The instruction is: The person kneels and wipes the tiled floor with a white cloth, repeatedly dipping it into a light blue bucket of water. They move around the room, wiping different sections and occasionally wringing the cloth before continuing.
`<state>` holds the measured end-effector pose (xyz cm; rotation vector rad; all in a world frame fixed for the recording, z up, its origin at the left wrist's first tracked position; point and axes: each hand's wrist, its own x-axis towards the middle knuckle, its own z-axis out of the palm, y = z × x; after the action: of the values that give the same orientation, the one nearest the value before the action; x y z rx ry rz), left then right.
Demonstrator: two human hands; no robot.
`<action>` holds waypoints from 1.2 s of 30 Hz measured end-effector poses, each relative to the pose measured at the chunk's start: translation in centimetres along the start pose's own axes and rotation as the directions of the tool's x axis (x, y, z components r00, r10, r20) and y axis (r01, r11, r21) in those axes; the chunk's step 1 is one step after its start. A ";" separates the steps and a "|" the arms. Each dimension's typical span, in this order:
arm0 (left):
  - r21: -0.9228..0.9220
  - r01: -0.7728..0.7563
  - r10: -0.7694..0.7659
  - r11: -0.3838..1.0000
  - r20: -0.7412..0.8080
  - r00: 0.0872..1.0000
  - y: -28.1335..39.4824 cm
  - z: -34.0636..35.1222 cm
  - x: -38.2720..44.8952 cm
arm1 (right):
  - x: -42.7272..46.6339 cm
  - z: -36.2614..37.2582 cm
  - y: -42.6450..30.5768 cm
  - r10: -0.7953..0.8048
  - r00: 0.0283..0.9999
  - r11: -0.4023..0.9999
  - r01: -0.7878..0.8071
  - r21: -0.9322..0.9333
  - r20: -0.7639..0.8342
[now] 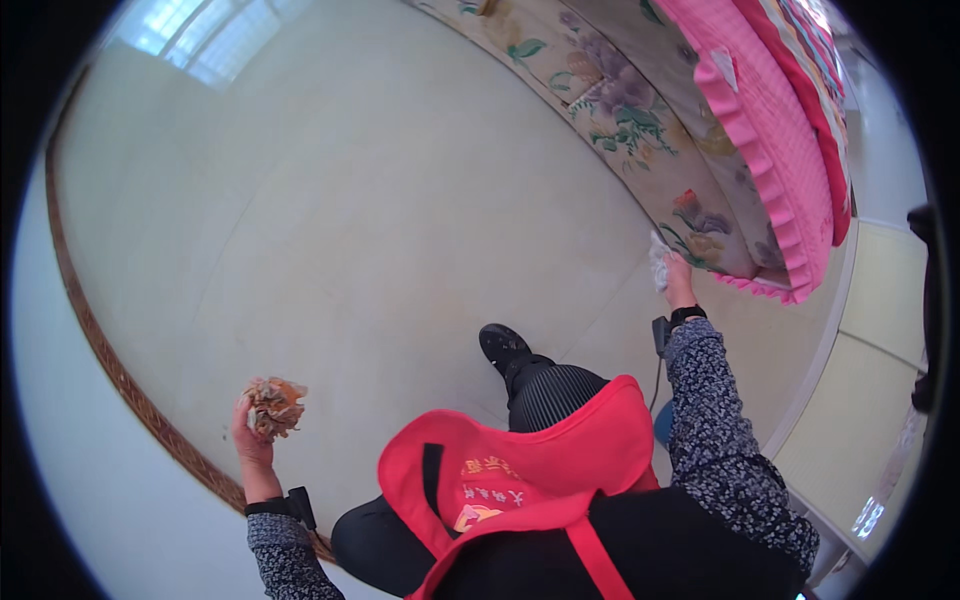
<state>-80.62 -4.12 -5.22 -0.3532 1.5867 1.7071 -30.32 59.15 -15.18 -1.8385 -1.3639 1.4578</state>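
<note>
My left hand [253, 439] grips a crumpled bundle [276, 406] of brownish, orange-tinged sheets that looks like dry leaves or wadded paper; I cannot tell which. It is held out over the floor on the left, near the wall. Over on the right, my right hand [678, 279] holds a crumpled white tissue or cloth [659, 261]. That hand is beside the front corner of a floral-patterned sofa [637, 127]; whether it touches the upholstery cannot be made out. Both wrists wear black bands with small devices attached.
Pale, glossy floor [360, 210] spreads ahead, bordered on the left by a brown skirting strip [97, 330] and white wall. A pink ruffled cover [780, 150] lies over the sofa. Cream cabinet panels [847, 390] stand at the right. My red apron [540, 457] bears writing.
</note>
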 end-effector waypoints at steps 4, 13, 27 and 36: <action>-0.028 -0.033 0.033 0.999 0.025 0.999 -1.5 -0.6 4.3 | 4.6 4.1 4.2 0.003 0.988 0.881 -0.076 0.467 0.156; -0.036 -0.076 0.079 0.996 0.079 0.994 -2.3 1.1 3.0 | 1.1 12.3 -1.1 0.024 0.886 0.741 -0.327 0.587 0.464; 0.033 -0.076 0.078 0.997 -0.063 0.995 -2.8 -0.4 3.3 | 7.8 11.2 3.7 -0.046 0.997 0.989 0.054 0.139 -0.060; 0.044 -0.046 0.050 0.998 -0.077 0.996 -3.4 -0.9 3.2 | 8.5 15.6 8.0 -0.716 0.688 0.407 0.271 -0.872 -0.120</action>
<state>-80.68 -4.13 -9.94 -0.3670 1.6975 1.7118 -41.27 59.46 -31.29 -1.7312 -2.2350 -0.0831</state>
